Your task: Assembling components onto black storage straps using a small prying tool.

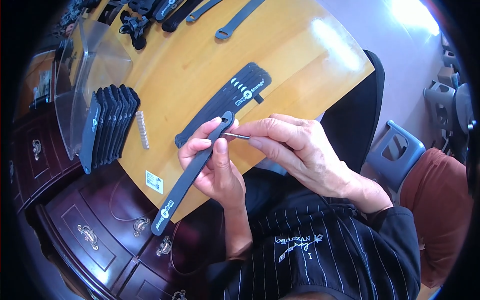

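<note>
My left hand (225, 182) is closed around a long dark grey strap (189, 172) with a slot at its upper end and pale printing near its lower end. The strap hangs down past the table's near edge. Between the thumb and forefinger of my right hand (312, 157) is a thin metal tool (236, 135) with a narrow tip, whose exact kind I cannot make out. Its tip meets the strap's edge just below the slot, beside my left thumb. Just beyond my hands lies a fanned stack of similar straps (220, 102), partly covered by my left fingers.
At the table's left edge, more straps (111, 125) lie overlapped beside a beige ribbed strip (143, 130) and a white label (154, 182). Clear plastic panels (102, 52) stand behind. Loose straps (240, 20) lie at the far side. Dark wooden drawers (90, 235) are lower left; a blue stool (400, 150) stands right.
</note>
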`<state>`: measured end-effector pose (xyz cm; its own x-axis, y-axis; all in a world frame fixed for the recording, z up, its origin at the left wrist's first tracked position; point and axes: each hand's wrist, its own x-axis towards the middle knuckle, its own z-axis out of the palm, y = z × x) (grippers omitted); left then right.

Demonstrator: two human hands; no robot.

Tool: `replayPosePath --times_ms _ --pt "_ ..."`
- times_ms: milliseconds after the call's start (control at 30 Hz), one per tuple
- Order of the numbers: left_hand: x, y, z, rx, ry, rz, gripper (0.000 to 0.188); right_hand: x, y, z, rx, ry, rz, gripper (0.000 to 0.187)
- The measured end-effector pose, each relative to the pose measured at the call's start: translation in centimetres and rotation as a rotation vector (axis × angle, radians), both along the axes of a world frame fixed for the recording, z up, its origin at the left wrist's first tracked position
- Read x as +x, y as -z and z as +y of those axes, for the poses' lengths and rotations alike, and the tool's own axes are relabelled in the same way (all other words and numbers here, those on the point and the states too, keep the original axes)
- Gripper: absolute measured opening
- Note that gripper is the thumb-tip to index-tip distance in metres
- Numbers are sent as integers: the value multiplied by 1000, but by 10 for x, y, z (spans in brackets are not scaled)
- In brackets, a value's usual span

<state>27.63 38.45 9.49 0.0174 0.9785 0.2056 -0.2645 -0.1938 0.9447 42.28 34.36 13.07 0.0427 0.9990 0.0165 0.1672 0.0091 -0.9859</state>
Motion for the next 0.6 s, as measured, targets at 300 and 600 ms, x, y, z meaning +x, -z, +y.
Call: replayPosePath --times_ms 300,600 --pt "2 6 1 139 -8 123 21 -1 7 -2 55 39 -67 23" --pt "-2 3 2 164 21 109 22 0 4 -2 51 6 -1 23"
